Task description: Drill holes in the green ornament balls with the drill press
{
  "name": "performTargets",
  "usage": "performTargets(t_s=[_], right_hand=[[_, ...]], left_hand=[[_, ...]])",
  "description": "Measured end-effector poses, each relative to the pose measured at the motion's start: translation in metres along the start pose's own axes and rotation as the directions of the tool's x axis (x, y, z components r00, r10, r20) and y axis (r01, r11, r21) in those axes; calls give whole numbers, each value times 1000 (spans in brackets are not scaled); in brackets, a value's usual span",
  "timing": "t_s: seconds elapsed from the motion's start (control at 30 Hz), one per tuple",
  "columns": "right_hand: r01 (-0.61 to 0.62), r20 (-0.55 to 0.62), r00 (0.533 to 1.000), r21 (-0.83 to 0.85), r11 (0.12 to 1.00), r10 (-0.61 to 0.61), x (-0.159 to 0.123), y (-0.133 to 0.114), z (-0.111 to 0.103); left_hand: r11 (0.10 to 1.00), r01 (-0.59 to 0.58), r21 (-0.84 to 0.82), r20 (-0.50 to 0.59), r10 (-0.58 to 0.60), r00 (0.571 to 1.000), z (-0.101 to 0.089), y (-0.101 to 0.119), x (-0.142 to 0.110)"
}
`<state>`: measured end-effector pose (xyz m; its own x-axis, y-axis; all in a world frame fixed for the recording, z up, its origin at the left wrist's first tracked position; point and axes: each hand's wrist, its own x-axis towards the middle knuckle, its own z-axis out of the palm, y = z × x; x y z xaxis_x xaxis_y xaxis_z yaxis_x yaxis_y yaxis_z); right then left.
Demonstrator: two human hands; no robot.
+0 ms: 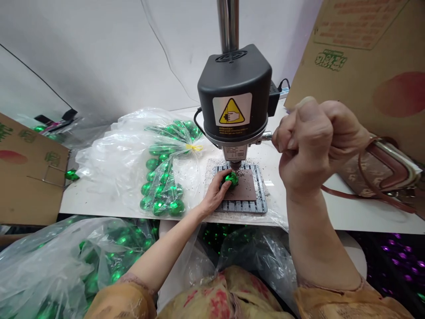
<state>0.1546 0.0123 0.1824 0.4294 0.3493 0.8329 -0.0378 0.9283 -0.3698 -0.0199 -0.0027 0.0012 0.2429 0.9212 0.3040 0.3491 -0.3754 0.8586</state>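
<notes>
A shiny green ball (233,177) sits on a brown square pad (247,190) under the drill press (235,88). My left hand (215,194) is closed around its left side, fingers and thumb on the ball. The chuck (235,165) is right above the ball; whether the bit touches it I cannot tell. My right hand (308,137) is raised on the right, wrapped in a fist around the end of the press lever (266,136). Under the pad lies the slotted metal base (260,206), with dark shavings scattered about.
Left of the press, a clear bag (113,150) of green balls lies on the white table (279,208). Another bag of green balls (63,270) is below the table's front edge. Cardboard boxes (29,177) flank the table, and a handbag (375,173) lies at the right.
</notes>
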Motion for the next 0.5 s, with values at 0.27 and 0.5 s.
performTargets(t_s=[0.27, 0.5], right_hand=[[4, -10, 1000, -2, 1000, -4, 0, 0, 1], [1, 4, 1000, -12, 1000, -1, 0, -1, 0]], left_hand=[[991, 61, -116, -11, -63, 998, 1, -4, 12], [980, 46, -192, 12, -44, 999, 10, -6, 12]])
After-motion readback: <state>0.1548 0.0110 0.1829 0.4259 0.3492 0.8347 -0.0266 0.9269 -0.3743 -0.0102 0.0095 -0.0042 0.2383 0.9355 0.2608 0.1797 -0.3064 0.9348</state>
